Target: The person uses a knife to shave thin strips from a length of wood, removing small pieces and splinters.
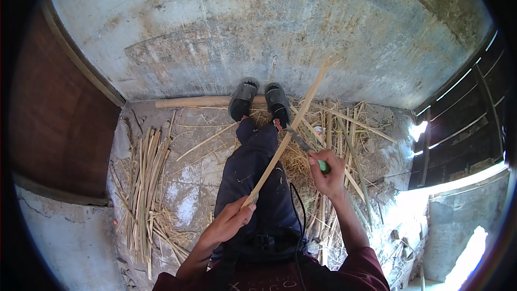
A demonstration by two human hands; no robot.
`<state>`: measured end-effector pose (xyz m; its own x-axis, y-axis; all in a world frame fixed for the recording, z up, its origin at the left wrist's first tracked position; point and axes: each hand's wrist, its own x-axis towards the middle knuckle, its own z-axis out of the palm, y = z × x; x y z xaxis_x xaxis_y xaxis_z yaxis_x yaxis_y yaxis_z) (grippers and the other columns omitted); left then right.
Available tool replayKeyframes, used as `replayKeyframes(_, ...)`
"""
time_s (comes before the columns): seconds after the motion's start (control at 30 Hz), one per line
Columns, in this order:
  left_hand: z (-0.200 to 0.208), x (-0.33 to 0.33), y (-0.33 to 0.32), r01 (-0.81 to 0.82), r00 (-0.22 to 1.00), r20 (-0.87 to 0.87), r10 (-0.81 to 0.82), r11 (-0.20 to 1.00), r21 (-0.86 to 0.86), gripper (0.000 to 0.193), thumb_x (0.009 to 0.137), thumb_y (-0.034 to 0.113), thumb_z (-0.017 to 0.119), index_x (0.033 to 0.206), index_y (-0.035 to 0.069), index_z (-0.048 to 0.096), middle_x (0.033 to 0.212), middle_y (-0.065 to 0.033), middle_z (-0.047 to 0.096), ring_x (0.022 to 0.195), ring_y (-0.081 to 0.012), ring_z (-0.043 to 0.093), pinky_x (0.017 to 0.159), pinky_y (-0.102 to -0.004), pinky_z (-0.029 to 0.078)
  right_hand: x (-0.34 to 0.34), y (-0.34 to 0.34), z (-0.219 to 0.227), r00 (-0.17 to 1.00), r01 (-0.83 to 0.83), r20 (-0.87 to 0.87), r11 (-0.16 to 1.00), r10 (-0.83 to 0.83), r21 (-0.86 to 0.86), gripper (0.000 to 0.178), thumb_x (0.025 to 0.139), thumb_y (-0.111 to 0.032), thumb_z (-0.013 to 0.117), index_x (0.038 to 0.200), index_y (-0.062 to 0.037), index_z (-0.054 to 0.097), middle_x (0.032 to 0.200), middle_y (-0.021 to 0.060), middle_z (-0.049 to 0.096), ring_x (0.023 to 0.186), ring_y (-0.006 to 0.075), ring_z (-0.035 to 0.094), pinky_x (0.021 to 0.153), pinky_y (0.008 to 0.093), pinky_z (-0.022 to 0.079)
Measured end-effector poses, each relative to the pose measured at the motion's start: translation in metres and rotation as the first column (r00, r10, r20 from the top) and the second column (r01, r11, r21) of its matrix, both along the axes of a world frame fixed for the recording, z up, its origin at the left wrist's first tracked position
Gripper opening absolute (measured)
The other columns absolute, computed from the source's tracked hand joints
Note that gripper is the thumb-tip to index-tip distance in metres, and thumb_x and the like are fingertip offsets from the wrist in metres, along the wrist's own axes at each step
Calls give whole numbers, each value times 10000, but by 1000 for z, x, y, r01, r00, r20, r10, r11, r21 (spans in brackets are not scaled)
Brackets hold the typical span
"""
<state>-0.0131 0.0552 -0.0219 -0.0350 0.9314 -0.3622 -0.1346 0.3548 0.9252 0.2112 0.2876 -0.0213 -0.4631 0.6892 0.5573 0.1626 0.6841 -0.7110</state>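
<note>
A long, pale bamboo strip (280, 153) slants from above my lap up and to the right, its far end before the wall. My left hand (232, 220) is closed around its near end. In my right hand (327, 173) is a knife (301, 141) with a green handle, the fingers wrapped round it. The knife's blade reaches up and left to the strip, touching or crossing it near mid-length; which of the two, I cannot tell. My outstretched legs lie beneath the strip.
A bundle of split bamboo strips (148, 175) lies on the floor to the left. More strips and shavings (296, 167) are scattered at the right. A bamboo pole (199, 102) runs along the foot of the concrete wall (258, 32). A black cord (298, 210) hangs by my lap.
</note>
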Motion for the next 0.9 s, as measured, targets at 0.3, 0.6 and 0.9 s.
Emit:
replayKeyframes(0.3, 6, 6, 17, -29, 989, -142, 37, 998, 61, 308, 1169, 318, 572, 1053, 34, 547, 739, -7, 503, 671, -105, 452, 619, -332, 394, -27, -49, 10, 950, -295, 124, 953, 286, 62, 147, 948, -78, 812, 1031, -45, 696, 879, 111, 776, 645, 291, 747, 550, 388, 555)
replayKeyframes(0.6, 0, 10, 27, -82, 930, -323, 176, 956, 283, 265, 1130, 256, 663, 1039, 33, 555, 670, -34, 523, 603, -122, 471, 566, -354, 359, -26, -51, 16, 970, -205, 107, 971, 219, -126, 235, 945, -137, 832, 1108, -59, 683, 900, 104, 764, 718, 316, 773, 615, 408, 587)
replayKeyframes(0.9, 10, 8, 37, -124, 971, -171, 168, 962, 242, 266, 1140, 255, 642, 1141, -10, 669, 689, -16, 574, 618, -77, 482, 564, -307, 385, -21, -56, 14, 951, -288, 111, 958, 287, -6, 244, 916, -138, 853, 1097, -74, 702, 888, 94, 762, 706, 299, 765, 627, 390, 593)
